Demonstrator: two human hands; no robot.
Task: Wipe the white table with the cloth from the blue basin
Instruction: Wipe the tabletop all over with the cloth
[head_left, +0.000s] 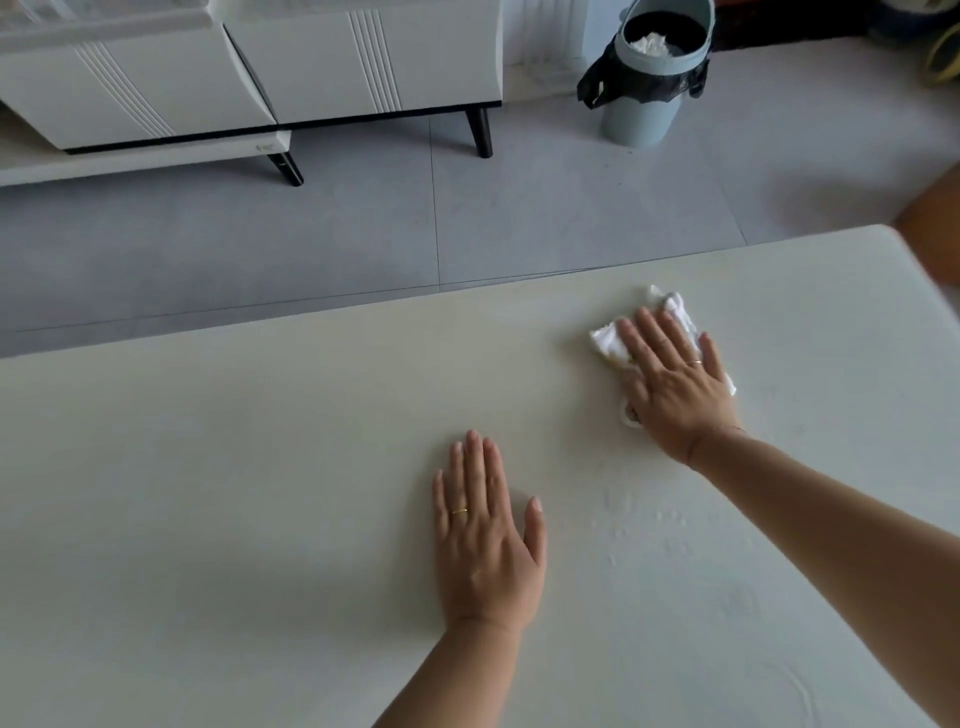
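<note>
Both flat-fingered | right hand (675, 387) presses crumpled cloth (607, 343) | left hand (488, 540) on smooth table (208, 467)

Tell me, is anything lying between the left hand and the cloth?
Nothing: the head view shows only bare table between the left hand and the cloth under the right hand.

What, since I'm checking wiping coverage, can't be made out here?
Blue basin: outside the head view.
Cloth: mostly covered by the right hand, head view.
White table: left and near edges cut off by the frame, head view.
Brown object at the right edge: blurred and cut off, head view.
</note>
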